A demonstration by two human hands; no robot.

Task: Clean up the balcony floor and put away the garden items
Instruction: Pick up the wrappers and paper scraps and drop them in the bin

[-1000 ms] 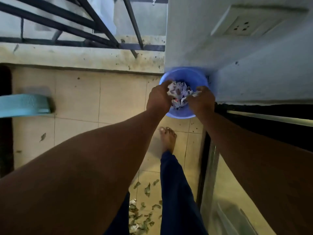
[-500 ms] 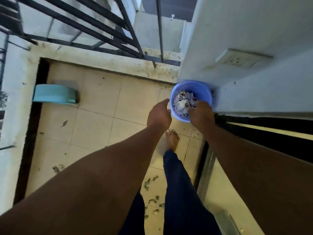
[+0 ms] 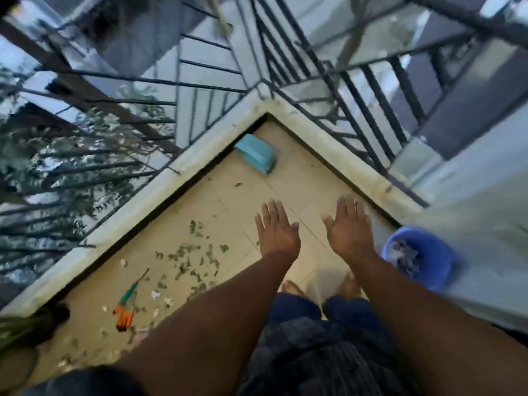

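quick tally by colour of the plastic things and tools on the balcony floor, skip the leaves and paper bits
Purple-blue: 1, the bucket holding scraps, by the wall
Light teal: 1, the dustpan in the far corner
Green and orange: 1, the hand tool lying among the leaves
Total: 3

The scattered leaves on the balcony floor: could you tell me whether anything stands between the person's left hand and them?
Nothing visible does. The left hand hangs open above bare tile, and the scattered leaves lie on the floor to its left with open tile between. The orange-and-green tool lies beyond the leaves, not in the way.
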